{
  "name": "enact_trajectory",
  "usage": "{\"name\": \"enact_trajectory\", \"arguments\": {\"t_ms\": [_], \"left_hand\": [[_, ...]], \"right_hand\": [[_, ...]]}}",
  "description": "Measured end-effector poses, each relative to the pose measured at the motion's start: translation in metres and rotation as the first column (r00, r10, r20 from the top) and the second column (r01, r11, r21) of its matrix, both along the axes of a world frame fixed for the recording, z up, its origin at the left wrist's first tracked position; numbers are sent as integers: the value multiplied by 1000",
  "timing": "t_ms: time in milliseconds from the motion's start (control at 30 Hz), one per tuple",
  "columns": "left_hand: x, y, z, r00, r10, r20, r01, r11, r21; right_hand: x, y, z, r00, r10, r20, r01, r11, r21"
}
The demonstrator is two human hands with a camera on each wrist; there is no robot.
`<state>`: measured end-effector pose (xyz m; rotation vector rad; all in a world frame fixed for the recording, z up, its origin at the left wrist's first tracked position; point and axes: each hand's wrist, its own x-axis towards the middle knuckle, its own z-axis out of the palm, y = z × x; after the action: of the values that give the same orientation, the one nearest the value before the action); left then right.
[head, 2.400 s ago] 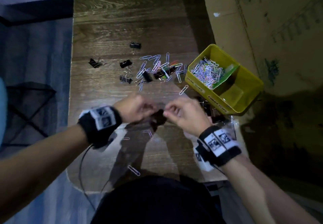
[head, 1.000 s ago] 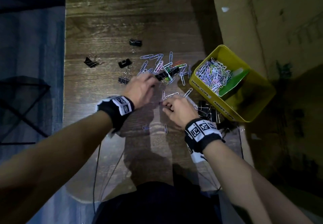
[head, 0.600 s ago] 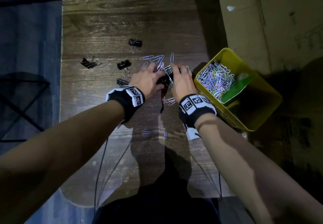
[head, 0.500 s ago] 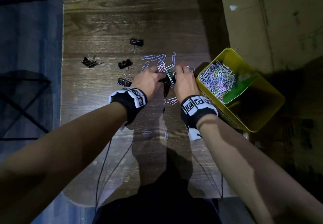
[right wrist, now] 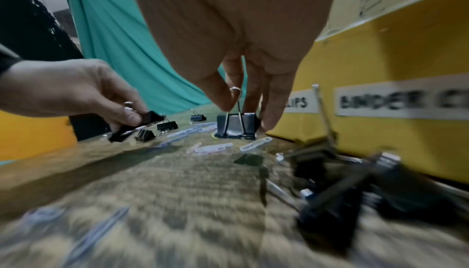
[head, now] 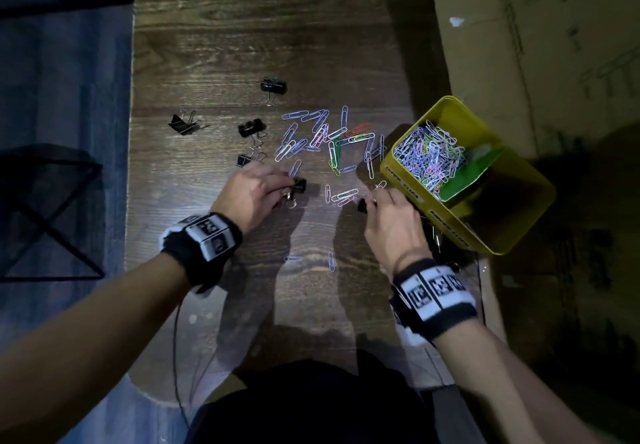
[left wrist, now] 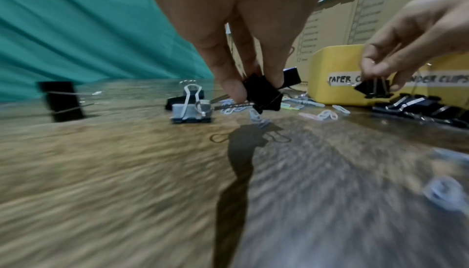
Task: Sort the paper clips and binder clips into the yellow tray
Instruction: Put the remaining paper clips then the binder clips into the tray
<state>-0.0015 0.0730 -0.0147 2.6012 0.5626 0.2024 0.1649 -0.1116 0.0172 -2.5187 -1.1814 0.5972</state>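
My left hand [head: 289, 189] pinches a black binder clip [head: 299, 185] just above the wooden table; the left wrist view shows thumb and fingers closed on its body [left wrist: 264, 95]. My right hand [head: 370, 201] pinches another black binder clip [head: 362, 205] by its wire handle [right wrist: 237, 107], the clip standing on the table next to the yellow tray [head: 433, 215]. The tray's far compartment holds a heap of coloured paper clips [head: 429, 159]. Loose paper clips [head: 329, 138] lie scattered beyond both hands.
Several black binder clips [head: 251, 128] lie on the table to the left of the paper clips. A pile of binder clips [right wrist: 342, 192] lies against the tray's near wall. A cardboard box [head: 536, 45] stands behind the tray. The table's left edge [head: 131, 166] drops to a blue floor.
Both hands have drawn back from the heap of loose paper clips and moved apart. Each now holds a black binder clip.
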Motion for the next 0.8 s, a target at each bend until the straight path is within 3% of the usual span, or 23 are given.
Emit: {"name": "enact_trajectory", "arguments": {"t_ms": [233,367,433,467,500,567,633,667,733,800], "left_hand": [[-70,3,-18,976,101,-195,-107,994,-19],[-77,1,-9,960,185,-210,-187,982,7],[-77,-12,5,972,149,-180,-138,988,76],[-78,-23,7,978,99,-182,-94,995,39],[-80,-36,7,979,37,-199,-51,997,-65],[-83,-60,3,948,-117,-296,25,955,-296],[-79,-75,-8,895,-247,-371,109,929,-354],[-74,-79,-12,883,-297,-363,163,920,-356],[-53,-83,-13,891,-354,-284,247,903,-351],[-28,-81,-10,918,-320,-232,231,911,-343]], "right_hand": [[-1,-52,-19,993,-78,91,93,981,-169],[-7,-58,-15,984,-94,148,110,988,-104],[-20,-57,-8,975,-43,216,51,998,-34],[-28,-56,-5,973,0,232,2,1000,-8],[-37,-54,-1,977,60,206,-62,998,3],[-52,-48,2,981,193,-34,-195,980,-49],[-63,-43,-3,912,243,-331,-306,939,-155],[-67,-39,-8,882,250,-399,-347,918,-193],[-71,-31,-18,884,249,-396,-345,919,-192],[-68,-19,-25,916,222,-335,-278,952,-131]]}}
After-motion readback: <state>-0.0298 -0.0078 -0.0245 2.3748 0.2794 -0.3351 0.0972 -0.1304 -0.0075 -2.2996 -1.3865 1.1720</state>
